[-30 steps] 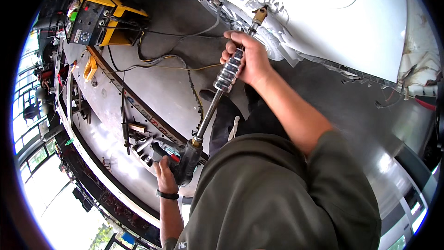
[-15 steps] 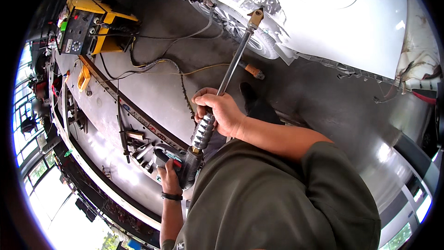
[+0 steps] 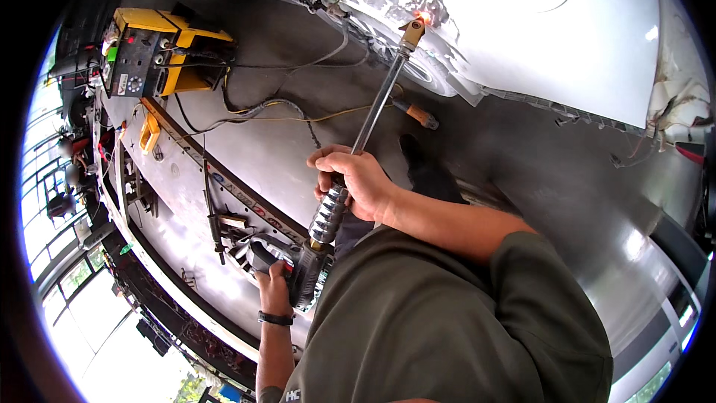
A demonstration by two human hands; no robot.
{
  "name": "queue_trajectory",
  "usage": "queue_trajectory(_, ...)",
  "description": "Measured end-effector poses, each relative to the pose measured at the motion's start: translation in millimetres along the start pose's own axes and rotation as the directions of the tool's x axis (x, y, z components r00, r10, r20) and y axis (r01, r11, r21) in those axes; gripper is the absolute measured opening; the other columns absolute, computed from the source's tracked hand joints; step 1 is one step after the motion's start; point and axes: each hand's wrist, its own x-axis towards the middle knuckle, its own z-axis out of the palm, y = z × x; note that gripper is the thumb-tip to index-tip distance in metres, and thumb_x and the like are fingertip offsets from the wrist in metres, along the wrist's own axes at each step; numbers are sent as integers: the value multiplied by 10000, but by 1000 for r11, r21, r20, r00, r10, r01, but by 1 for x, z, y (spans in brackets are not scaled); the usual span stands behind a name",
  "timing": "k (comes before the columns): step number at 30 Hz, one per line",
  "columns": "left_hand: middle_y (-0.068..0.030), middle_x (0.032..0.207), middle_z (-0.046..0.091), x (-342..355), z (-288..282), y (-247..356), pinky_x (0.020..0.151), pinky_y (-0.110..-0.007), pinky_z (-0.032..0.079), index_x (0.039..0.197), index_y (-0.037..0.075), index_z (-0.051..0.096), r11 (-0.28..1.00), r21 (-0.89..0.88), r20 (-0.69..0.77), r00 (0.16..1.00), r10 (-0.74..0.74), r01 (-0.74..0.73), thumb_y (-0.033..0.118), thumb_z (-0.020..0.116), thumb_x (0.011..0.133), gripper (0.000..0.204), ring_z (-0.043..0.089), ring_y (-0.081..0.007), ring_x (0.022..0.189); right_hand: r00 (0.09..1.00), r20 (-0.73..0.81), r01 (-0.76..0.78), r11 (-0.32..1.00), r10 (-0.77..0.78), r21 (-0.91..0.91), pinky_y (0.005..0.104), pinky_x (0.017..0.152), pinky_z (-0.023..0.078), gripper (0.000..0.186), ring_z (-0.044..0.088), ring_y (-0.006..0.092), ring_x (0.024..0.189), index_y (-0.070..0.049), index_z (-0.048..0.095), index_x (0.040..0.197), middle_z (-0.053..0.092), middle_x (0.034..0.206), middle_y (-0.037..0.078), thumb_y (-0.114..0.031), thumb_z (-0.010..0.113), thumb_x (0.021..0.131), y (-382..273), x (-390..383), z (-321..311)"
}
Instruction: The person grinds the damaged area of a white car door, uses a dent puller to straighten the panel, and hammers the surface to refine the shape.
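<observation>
My left hand (image 3: 273, 287) grips the black handle (image 3: 304, 282) of a long slide hammer tool at lower centre. My right hand (image 3: 350, 177) is wrapped round the top of its chrome ribbed sliding weight (image 3: 328, 216), low on the steel shaft (image 3: 377, 101). The shaft runs up to a brass-coloured tip (image 3: 412, 30) against the white car body panel (image 3: 537, 52), on a scraped, mottled patch. A small orange glow (image 3: 422, 16) shows at that contact.
A yellow and black machine (image 3: 149, 52) with cables stands at upper left, near a long rail (image 3: 194, 149). Under the panel are a wheel (image 3: 425, 75) and an orange-handled tool (image 3: 418, 116) on the floor. My foot (image 3: 410, 149) is near them. Assorted tools lie at left.
My right hand and the weight have slid down the shaft toward the handle since a second ago. An orange glow has appeared at the tip.
</observation>
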Motion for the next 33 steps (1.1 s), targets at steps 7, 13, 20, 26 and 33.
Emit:
queue_trajectory(7,-19,921,572,10,-19,-11,851,-361,551,1061,114,596,891,-391,254,958,-136,230,427,541,1019,321,620,-179,885,990,23,135,991,-136,17,412,710,539,333,633,266,702,12,602,1204,589,689,84,-215,596,961,-77,12,-12)
queue_trajectory(13,-48,990,602,22,-24,-26,854,-362,547,1093,110,559,959,-265,221,975,-37,96,420,548,1012,321,627,-189,908,946,-59,311,943,-319,-121,396,678,539,272,618,224,674,-10,634,1076,597,698,56,-252,617,952,-84,9,-5)
queue_trajectory(20,-69,968,619,30,-33,-20,878,-408,583,1110,97,566,887,-395,354,931,-93,239,408,558,991,334,678,-241,914,979,-53,200,975,-196,96,359,692,544,69,586,164,660,-25,630,926,582,728,52,-90,625,902,54,11,3)
queue_trajectory(26,-164,1090,593,76,-39,-87,922,-417,509,1258,38,545,972,133,237,959,159,-194,107,613,926,345,604,-325,1001,982,-111,153,988,-152,-3,327,649,532,73,606,170,657,-46,626,931,590,712,51,-111,636,897,22,11,-1)
queue_trajectory(33,-199,1139,602,54,-27,-56,888,-431,494,1306,9,522,984,-4,299,939,170,-176,30,667,865,465,590,-347,1014,988,-62,140,990,-141,-17,310,629,508,96,612,173,650,-53,632,947,599,699,49,-131,651,895,6,8,3)
